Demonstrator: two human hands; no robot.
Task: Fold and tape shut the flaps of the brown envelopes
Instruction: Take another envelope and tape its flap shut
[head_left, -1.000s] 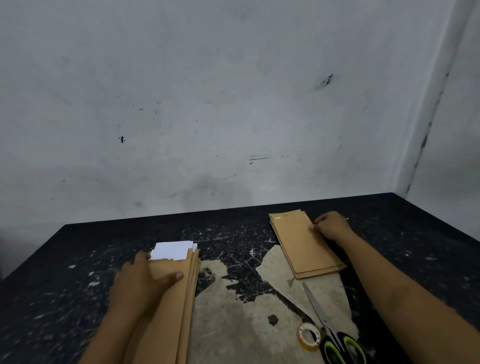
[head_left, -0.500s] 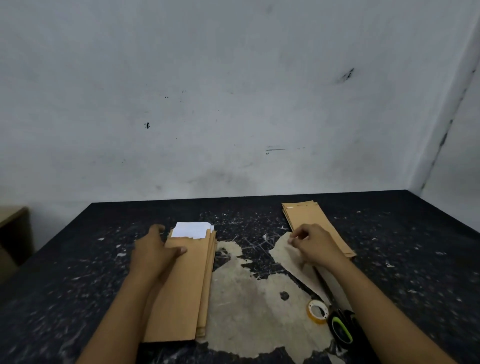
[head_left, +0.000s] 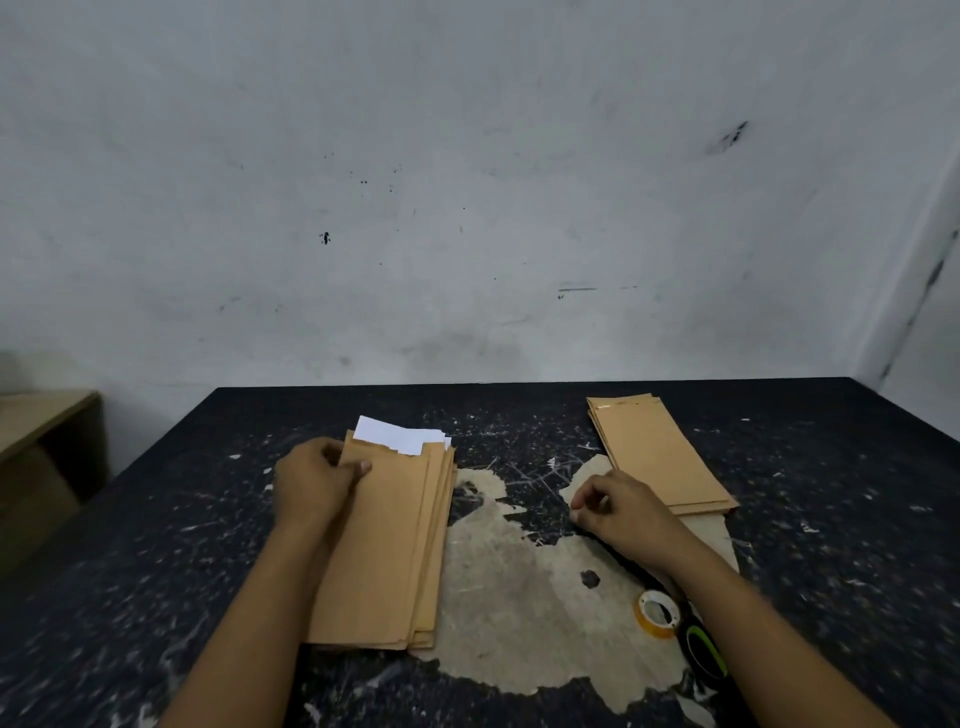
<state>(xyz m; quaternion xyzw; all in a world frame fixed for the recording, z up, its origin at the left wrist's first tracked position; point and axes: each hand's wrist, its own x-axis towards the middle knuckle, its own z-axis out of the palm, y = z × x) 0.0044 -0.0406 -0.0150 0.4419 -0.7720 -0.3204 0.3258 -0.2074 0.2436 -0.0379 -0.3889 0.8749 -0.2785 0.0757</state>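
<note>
The wall (head_left: 467, 182) in front of me is pale and scuffed, with dark specks and a smear toward its upper right. Below it runs my bench (head_left: 831, 519), black and scratched, with a large patch (head_left: 519, 597) in the middle where the coating has worn down to bare tan. At the far left edge a wooden shelf unit (head_left: 47, 447) stands apart from the bench.

A tall stack of brown envelopes (head_left: 395, 545) lies left of the worn patch, its long side running away from me, with white paper (head_left: 400, 436) sticking out of the open far ends. A second, thinner pile of envelopes (head_left: 660, 452) lies farther back on the right, angled slightly, its near end over the edge of the patch.

My left hand (head_left: 311, 483) grips the far left corner of the tall stack, fingers curled round its edge and thumb lying on the top envelope. My right hand (head_left: 623, 512) sits on the bench between the two piles, just beside the near corner of the right one, its fingers loosely curled toward the thumb; I cannot tell whether they hold anything.

Under my right forearm lie scissors (head_left: 704, 649) with black and green handles, and touching them on the left is a small roll of tape (head_left: 655, 613).
</note>
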